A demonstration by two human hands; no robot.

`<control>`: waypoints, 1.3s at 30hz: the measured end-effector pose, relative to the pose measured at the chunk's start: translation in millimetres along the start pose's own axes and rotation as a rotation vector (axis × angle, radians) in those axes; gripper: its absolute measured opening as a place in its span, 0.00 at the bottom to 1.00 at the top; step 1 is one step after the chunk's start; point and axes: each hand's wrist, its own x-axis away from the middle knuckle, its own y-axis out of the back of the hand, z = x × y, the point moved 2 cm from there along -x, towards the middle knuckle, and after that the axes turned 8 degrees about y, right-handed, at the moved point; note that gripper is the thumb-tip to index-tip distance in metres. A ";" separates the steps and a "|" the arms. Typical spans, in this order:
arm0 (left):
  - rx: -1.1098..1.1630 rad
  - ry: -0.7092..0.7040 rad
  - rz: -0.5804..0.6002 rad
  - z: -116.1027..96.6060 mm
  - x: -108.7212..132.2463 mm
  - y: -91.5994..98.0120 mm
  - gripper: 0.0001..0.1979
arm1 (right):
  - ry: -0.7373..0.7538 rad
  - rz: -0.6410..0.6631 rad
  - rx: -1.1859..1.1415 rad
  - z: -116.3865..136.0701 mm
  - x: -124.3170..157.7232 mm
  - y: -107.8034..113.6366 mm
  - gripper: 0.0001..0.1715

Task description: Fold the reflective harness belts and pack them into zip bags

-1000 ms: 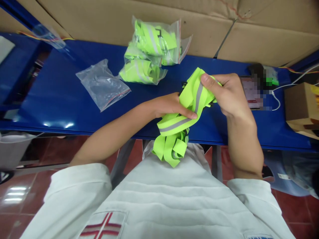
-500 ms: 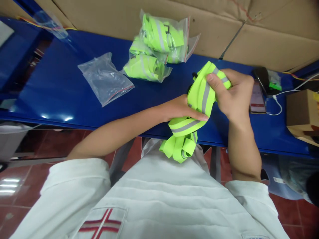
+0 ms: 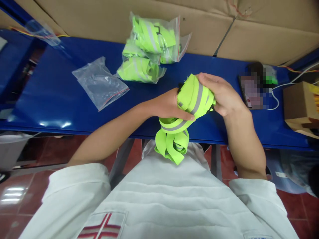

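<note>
Between my hands is a neon-yellow reflective strap (image 3: 196, 96) with a grey stripe, folded into a thick bundle above the table's front edge. My left hand (image 3: 171, 108) is closed round its left side, thumb across the front. At the upper right, my right hand (image 3: 220, 91) grips the bundle with the thumb on top; its other fingers are partly hidden behind. Loose loops of the strap hang below my left hand, in front of the white shirt. Small black parts show at the bundle's edges.
On the blue table (image 3: 57, 89) lies a clear zip bag (image 3: 99, 84). Several bagged neon straps (image 3: 152, 36) are piled at the back against cardboard (image 3: 199, 26). To the right are a phone (image 3: 250, 93), a white cable (image 3: 284, 85) and a small cardboard box (image 3: 296, 103).
My right hand has turned and shifted its grip round the bundle's upper right side. The bundle looks more compact and has moved slightly left in view, its top lower.
</note>
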 end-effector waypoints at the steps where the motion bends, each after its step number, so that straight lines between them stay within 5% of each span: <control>1: -0.011 -0.013 0.004 2.1 -1.3 0.8 0.22 | 0.092 -0.002 0.096 3.0 1.7 -0.1 0.21; 4: 0.017 -0.011 -0.029 8.1 -5.1 1.5 0.21 | 0.361 -0.032 0.331 15.8 10.8 1.8 0.17; 6: 0.032 -0.013 -0.080 10.7 -6.5 2.1 0.20 | 0.457 0.076 0.450 20.4 16.7 1.4 0.25; 10: -0.052 -0.031 -0.007 12.2 -5.8 2.0 0.21 | 0.484 0.327 0.623 13.6 19.5 -1.9 0.46; 13: -0.042 0.012 0.065 11.3 -4.2 1.4 0.25 | 0.456 0.376 0.617 5.6 15.8 -3.6 0.40; 21: 0.513 0.295 0.088 6.2 -4.6 -14.7 0.25 | 0.361 0.070 0.553 14.5 13.1 2.9 0.29; 30: 0.446 0.234 0.171 7.6 -1.9 -17.9 0.32 | 0.309 -0.075 0.294 24.6 7.8 28.7 0.20; 33: 0.385 0.154 -0.019 5.4 -3.8 -13.7 0.35 | 0.270 -0.144 0.206 16.1 3.1 34.2 0.20; 36: 0.115 -0.129 -0.344 -3.3 0.1 -2.9 0.36 | 0.273 -0.257 0.069 9.8 -2.6 39.2 0.19; 39: -0.192 -0.310 -0.431 -6.8 3.1 3.4 0.41 | 0.225 -0.282 -0.090 6.0 -8.2 43.8 0.19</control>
